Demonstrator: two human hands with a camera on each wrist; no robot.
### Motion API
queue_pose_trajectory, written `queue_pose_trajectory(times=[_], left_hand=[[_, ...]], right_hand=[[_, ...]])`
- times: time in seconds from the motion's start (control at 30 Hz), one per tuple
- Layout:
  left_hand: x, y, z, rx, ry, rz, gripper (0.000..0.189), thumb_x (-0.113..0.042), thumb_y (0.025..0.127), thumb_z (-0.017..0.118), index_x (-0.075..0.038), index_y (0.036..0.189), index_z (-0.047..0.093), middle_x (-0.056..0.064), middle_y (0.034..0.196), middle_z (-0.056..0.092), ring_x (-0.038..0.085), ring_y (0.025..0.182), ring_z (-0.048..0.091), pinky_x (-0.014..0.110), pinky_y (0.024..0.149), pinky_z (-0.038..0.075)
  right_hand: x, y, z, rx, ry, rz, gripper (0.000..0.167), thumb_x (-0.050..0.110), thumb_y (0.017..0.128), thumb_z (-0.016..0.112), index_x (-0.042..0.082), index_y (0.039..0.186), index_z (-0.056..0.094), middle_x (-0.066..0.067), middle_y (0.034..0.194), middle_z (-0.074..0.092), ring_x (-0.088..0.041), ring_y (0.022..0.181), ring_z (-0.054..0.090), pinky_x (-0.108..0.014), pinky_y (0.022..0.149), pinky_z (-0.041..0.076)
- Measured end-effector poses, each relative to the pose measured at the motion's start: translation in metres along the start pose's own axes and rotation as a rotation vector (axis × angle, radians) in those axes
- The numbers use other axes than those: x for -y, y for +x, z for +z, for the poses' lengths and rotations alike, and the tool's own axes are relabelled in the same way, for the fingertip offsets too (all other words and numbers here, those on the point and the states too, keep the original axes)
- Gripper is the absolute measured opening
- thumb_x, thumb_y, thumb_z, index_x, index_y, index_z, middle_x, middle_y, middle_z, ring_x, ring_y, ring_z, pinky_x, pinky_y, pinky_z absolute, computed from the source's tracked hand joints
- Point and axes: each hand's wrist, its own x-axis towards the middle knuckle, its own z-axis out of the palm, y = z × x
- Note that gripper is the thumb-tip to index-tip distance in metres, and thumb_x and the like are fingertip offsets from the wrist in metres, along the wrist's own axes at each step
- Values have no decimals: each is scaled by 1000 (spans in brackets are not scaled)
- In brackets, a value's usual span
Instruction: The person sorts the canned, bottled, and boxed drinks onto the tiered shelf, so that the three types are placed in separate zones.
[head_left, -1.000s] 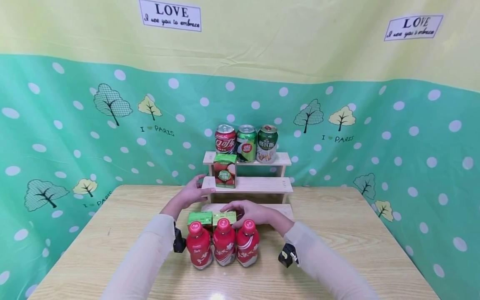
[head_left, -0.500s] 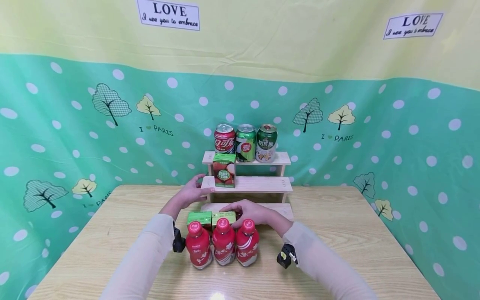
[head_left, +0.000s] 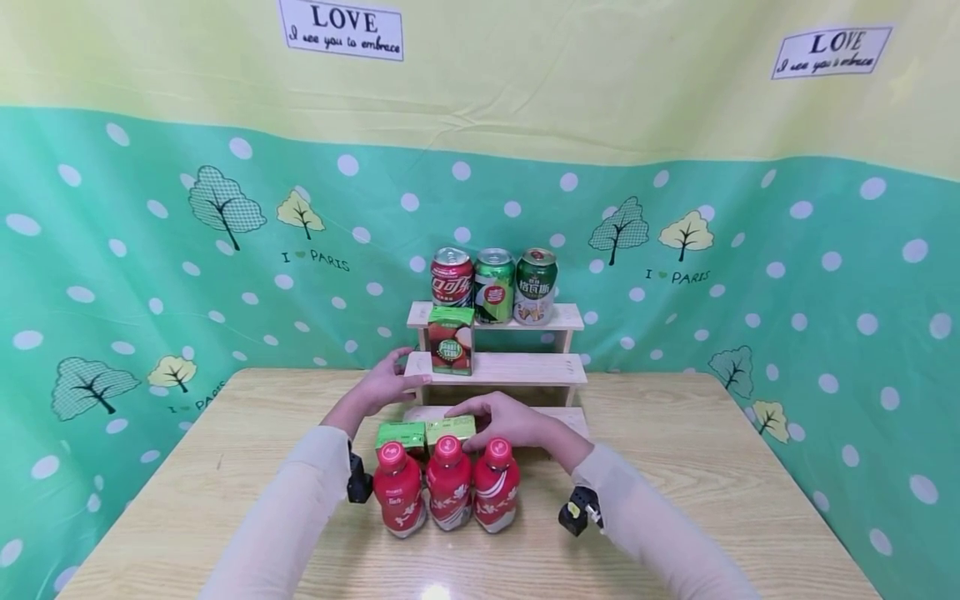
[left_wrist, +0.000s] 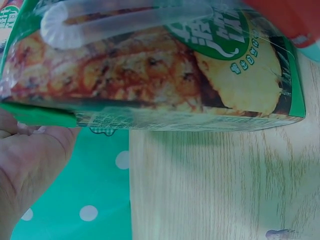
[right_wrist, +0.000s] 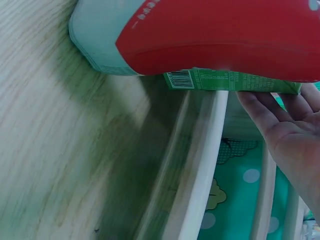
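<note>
My left hand (head_left: pixel 382 385) holds the left end of the middle step of a wooden stepped shelf (head_left: pixel 525 367). A lychee juice box (head_left: pixel 452 342) stands upright there, just beside that hand. Behind the bottles, my right hand (head_left: pixel 502 421) grips a juice box with a pale green top (head_left: pixel 450 428); in the right wrist view the fingers (right_wrist: pixel 260 107) lie against the green box's side (right_wrist: pixel 220 80). To its left is a pineapple juice box (left_wrist: pixel 125 70) with a straw on it, its green top (head_left: pixel 401 432) showing in the head view.
Three red bottles (head_left: pixel 450 492) stand in a row before the boxes and partly hide them. Three cans (head_left: pixel 493 287) line the shelf's top step. The wooden table (head_left: pixel 660 450) extends to both sides, with a patterned green cloth (head_left: pixel 300 308) behind.
My right hand has lifted slightly with the pale-topped juice box. The left hand stays at the shelf, and the bottles and cans have not moved.
</note>
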Motion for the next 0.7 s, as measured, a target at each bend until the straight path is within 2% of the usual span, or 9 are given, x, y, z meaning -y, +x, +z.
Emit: queue_pose_trajectory(times=[0.17, 0.23, 0.4, 0.47, 0.7], left_hand=[[-2, 0, -1, 3, -5, 5, 79, -12, 91, 60, -6, 149, 6, 33, 141, 28, 47, 123, 44, 52, 100, 45], [-8, -6, 0, 13, -11, 3, 79, -10, 92, 59, -4, 149, 5, 34, 141, 27, 48, 123, 43, 53, 101, 44], [-6, -5, 0, 7, -15, 2, 79, -11, 91, 60, -6, 149, 6, 33, 143, 26, 47, 124, 43, 51, 100, 45], [1, 0, -1, -5, -14, 4, 80, -13, 90, 62, -7, 149, 7, 32, 143, 26, 46, 124, 44, 50, 100, 47], [2, -1, -1, 0, 0, 1, 80, -15, 90, 62, -8, 149, 8, 32, 143, 26, 46, 124, 44, 51, 99, 47]], right_hand=[[7, -5, -5, -34, 23, -10, 44, 22, 81, 73, 28, 123, 61, 6, 110, 66, -12, 92, 61, -27, 84, 52], [10, -7, -8, -55, 23, -15, 44, 22, 81, 74, 28, 122, 61, 5, 108, 67, -15, 91, 61, -27, 83, 53], [17, -14, -17, -94, 12, -45, 45, 23, 81, 73, 29, 124, 60, 5, 110, 66, -14, 93, 60, -27, 82, 53], [19, -16, -21, -99, 33, -63, 46, 22, 81, 73, 27, 125, 60, 3, 113, 66, -12, 94, 62, -26, 83, 54], [25, -22, -30, -132, 123, -103, 47, 13, 82, 71, 20, 126, 59, -5, 114, 67, -16, 93, 65, -28, 84, 56]])
